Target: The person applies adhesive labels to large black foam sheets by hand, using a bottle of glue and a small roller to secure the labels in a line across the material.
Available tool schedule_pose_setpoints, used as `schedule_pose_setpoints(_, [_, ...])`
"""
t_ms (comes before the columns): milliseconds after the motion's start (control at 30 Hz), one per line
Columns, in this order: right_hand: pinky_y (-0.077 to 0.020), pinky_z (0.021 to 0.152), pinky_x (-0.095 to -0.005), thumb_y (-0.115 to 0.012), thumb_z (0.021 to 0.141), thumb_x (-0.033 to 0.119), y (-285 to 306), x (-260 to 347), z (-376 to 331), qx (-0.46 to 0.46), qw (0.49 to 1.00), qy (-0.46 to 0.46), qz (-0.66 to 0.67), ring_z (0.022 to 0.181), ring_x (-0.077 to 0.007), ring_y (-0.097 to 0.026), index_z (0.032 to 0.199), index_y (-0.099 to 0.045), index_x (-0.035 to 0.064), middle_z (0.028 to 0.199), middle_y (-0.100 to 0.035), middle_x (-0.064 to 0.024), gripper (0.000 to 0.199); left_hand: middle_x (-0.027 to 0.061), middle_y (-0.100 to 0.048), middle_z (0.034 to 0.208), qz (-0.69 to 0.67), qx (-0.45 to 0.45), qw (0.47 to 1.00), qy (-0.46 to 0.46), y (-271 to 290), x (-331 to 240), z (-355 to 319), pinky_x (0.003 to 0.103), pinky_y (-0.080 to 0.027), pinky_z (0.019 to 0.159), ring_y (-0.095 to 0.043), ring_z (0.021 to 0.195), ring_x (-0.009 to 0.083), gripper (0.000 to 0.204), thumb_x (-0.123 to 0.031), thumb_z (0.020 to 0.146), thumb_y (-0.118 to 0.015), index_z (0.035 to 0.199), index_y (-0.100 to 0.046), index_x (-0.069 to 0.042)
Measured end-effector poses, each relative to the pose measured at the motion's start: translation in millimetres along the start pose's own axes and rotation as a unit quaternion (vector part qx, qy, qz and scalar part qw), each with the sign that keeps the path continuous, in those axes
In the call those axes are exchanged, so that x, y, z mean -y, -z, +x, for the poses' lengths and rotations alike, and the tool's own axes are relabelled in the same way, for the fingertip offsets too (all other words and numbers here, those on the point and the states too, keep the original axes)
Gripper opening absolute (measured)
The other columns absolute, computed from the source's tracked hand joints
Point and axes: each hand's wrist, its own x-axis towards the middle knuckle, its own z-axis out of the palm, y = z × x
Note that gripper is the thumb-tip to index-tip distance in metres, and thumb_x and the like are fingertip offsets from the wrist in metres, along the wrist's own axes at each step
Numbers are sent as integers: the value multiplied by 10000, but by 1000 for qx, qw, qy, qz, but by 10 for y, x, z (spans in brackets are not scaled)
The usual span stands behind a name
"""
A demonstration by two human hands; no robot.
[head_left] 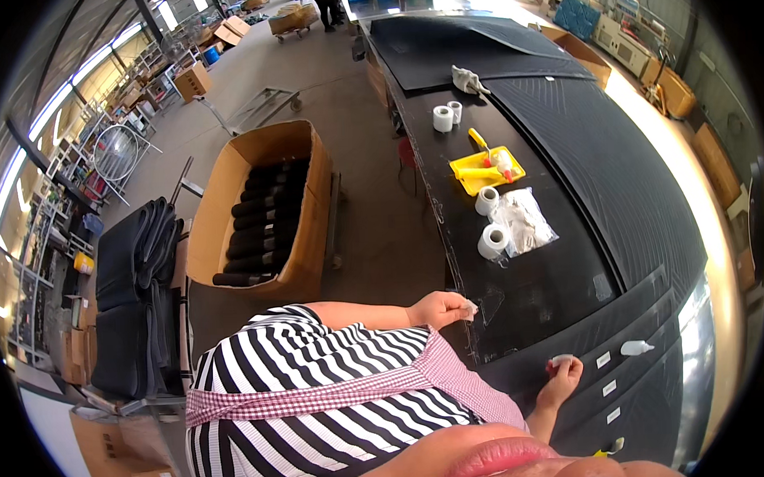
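My left hand (442, 309) is closed at the table's edge, its fingertips pinching a small, crumpled, whitish piece (469, 310) that looks like film or paper. Over the black sheets nearest me, my right hand (562, 382) has its fingers bent around a small white piece (560, 360), perhaps a label. Beside that hand, white labels (608, 388) lie in a row on the overlapping black sheets (648, 379). A small white squeeze bottle (635, 347) rests on its side just beyond them. A yellow-handled tool (610, 449) shows partly at the lower edge.
Farther along the black table (552, 291) are white rolls (493, 241), a plastic bag (526, 221), a yellow tray (487, 169) and a cloth glove (469, 81). Left of the table stands a cardboard box (317, 199) of rolled black goods. Folded black sheets (132, 306) hang farther left.
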Motion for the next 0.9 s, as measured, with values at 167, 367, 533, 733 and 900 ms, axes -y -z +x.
schedule_pose_setpoints(167, [-551,945,-339,-509,1073,214,684,450,-286,93,961,52,256,1245,-252,-607,1242,-557,76,1463,-535,-149,224,118,-716,1128,26,-19,998,-61,176,7,-348,345,-527,947,-681,1084,253,208,-184,1011,-629,1080,-736,-20])
schedule_pose_setpoints(367, [-480,1064,-426,-590,1002,170,1610,-85,-131,24,942,-18,334,1241,-277,-579,1175,-618,32,1391,-582,-144,223,102,-715,1150,55,-77,995,-35,570,79,-1105,333,-528,969,-674,1105,217,209,-193,1020,-619,1075,-737,-30])
schedule_pose_setpoints(533, [-503,996,-465,-574,987,213,1400,-127,107,-203,942,-6,265,1194,-285,-604,986,-714,68,1321,-641,-119,202,105,-726,1128,51,-172,984,3,911,127,-1823,327,-537,943,-692,1061,229,214,-210,1005,-642,1040,-753,-31])
schedule_pose_setpoints(733, [-496,1009,-458,-592,975,215,1234,-245,39,17,947,60,314,1199,-283,-600,1029,-697,66,1325,-636,-119,190,103,-730,1090,99,-271,957,15,1106,96,-2723,328,-536,939,-695,1037,228,250,-250,1008,-638,1032,-750,-28])
schedule_pose_setpoints(900, [-490,1021,-453,-606,966,216,1047,-329,-63,136,942,92,291,1203,-281,-597,1064,-683,65,1328,-631,-120,196,112,-741,1004,170,-416,893,31,1478,517,-3565,359,-554,894,-708,986,245,151,-178,932,-719,1015,-736,-53])
